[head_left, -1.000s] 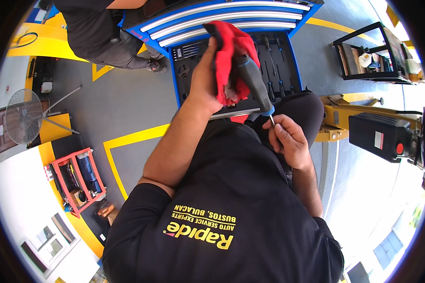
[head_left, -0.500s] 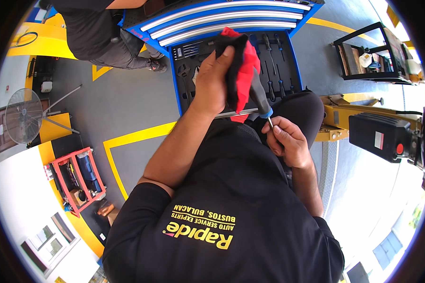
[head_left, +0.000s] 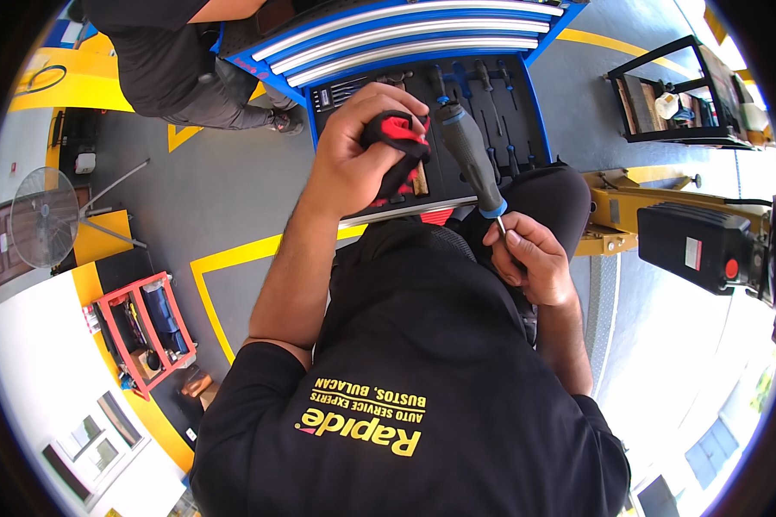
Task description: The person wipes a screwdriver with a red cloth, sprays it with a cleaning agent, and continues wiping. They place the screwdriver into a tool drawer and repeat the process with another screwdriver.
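Observation:
A screwdriver (head_left: 471,155) with a thick grey handle and blue rings points its handle up and away from me. My right hand (head_left: 530,257) pinches its metal shank just below the handle. To its left, my left hand (head_left: 362,151) is closed around a bunched red and black cloth (head_left: 399,142), apart from the handle. Beneath both hands is the pulled-out tool drawer (head_left: 442,188), lined in black. Several screwdrivers (head_left: 498,116) lie in its right side, and a row of small tools (head_left: 341,93) sits at its far left.
Beyond the drawer stands the blue tool cabinet (head_left: 405,39). A person (head_left: 177,65) in dark clothes is beside it at far left. A black-framed cart (head_left: 664,95) stands at right, near a yellow lift arm (head_left: 612,211). A red rack (head_left: 147,332) and a fan (head_left: 45,213) are at left.
My left hand has moved left with the cloth, off the screwdriver handle, and the cloth is now bunched in the fist. My right hand stays nearly still on the shank.

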`<state>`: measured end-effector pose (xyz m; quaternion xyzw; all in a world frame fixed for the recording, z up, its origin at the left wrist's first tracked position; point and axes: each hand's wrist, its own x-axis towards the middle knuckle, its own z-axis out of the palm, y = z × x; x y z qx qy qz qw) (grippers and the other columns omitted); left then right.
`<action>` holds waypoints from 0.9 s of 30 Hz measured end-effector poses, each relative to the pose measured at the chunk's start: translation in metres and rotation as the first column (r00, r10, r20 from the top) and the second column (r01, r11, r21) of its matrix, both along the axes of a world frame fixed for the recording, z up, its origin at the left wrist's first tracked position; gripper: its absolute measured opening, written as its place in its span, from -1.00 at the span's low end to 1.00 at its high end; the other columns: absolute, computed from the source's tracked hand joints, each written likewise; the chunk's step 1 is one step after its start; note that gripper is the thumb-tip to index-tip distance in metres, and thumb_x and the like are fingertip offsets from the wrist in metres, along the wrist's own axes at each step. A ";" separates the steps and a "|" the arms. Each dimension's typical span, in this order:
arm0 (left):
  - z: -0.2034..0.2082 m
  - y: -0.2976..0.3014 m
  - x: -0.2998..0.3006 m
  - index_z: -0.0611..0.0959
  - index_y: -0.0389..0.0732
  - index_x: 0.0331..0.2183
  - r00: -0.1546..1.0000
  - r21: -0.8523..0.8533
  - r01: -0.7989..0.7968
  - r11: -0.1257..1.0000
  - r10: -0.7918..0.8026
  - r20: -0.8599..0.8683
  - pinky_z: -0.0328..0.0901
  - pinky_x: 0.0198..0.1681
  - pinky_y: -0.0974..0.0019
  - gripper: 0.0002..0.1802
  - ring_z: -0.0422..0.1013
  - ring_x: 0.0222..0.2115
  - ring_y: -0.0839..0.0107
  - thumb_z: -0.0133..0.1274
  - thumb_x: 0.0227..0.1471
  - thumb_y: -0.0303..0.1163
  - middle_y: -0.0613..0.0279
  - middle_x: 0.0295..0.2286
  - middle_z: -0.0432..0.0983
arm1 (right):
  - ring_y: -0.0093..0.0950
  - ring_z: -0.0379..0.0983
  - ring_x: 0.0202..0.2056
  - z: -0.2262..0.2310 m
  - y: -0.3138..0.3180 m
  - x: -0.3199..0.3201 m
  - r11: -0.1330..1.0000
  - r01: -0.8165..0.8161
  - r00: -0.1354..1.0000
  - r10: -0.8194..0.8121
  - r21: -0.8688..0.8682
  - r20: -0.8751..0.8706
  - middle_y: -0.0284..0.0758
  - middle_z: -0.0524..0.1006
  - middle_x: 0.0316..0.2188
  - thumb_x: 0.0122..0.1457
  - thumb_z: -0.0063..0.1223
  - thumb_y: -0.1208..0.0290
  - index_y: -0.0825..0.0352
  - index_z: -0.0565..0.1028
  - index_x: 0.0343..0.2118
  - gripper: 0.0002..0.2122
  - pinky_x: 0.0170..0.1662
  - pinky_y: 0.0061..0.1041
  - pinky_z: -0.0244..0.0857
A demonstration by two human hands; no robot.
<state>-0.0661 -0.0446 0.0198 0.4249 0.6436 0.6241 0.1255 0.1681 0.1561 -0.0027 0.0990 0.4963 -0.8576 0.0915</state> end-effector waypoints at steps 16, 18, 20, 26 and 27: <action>0.026 0.016 0.033 0.57 -0.21 -0.01 0.963 0.217 -0.017 0.976 0.074 -0.257 0.40 -0.15 0.27 -0.41 0.53 -0.19 0.25 0.41 -0.12 -0.55 0.06 -0.14 0.56 | -0.71 0.27 -0.58 -0.003 0.002 -0.002 0.967 0.045 0.993 -0.016 0.249 -0.115 -0.41 0.45 -0.58 0.47 -0.25 0.48 0.45 0.51 -0.08 -0.76 -0.45 -0.68 0.17; 0.025 0.016 0.040 0.51 -0.22 0.04 0.981 0.247 -0.019 0.969 0.065 -0.181 0.37 -0.11 0.28 -0.34 0.53 -0.18 0.28 0.42 -0.12 -0.54 0.08 -0.13 0.58 | -0.67 0.35 -0.53 -0.002 0.003 -0.003 0.948 0.064 0.992 -0.025 0.313 -0.127 -0.38 0.50 -0.53 0.45 -0.24 0.54 0.46 0.51 -0.05 -0.77 -0.38 -0.65 0.27; 0.026 0.015 0.048 0.41 -0.22 0.10 0.992 0.258 -0.011 0.966 0.043 -0.118 0.32 -0.06 0.28 -0.24 0.52 -0.16 0.33 0.44 -0.12 -0.52 0.12 -0.12 0.60 | -0.62 0.43 -0.47 -0.002 0.003 -0.005 0.930 0.097 0.988 -0.046 0.355 -0.150 -0.36 0.54 -0.48 0.45 -0.23 0.57 0.46 0.51 -0.04 -0.77 -0.29 -0.62 0.35; 0.050 0.016 0.044 0.51 -0.30 0.06 0.946 0.131 0.084 0.988 -0.038 -0.321 0.45 -0.13 0.24 -0.31 0.55 -0.22 0.25 0.42 -0.14 -0.59 -0.03 -0.16 0.54 | -0.48 0.52 -0.16 -0.019 0.003 -0.021 0.888 0.167 0.967 -0.063 0.428 -0.246 -0.30 0.57 -0.28 0.43 -0.19 0.58 0.45 0.51 0.00 -0.77 -0.01 -0.50 0.36; 0.052 0.016 0.044 0.57 -0.28 0.03 0.933 0.097 0.081 0.992 -0.041 -0.356 0.44 -0.16 0.26 -0.35 0.54 -0.24 0.26 0.42 -0.15 -0.58 0.02 -0.18 0.54 | -0.48 0.50 -0.12 -0.023 0.003 -0.025 0.867 0.181 0.967 -0.070 0.464 -0.246 -0.29 0.56 -0.23 0.42 -0.17 0.58 0.44 0.51 0.01 -0.78 0.02 -0.49 0.35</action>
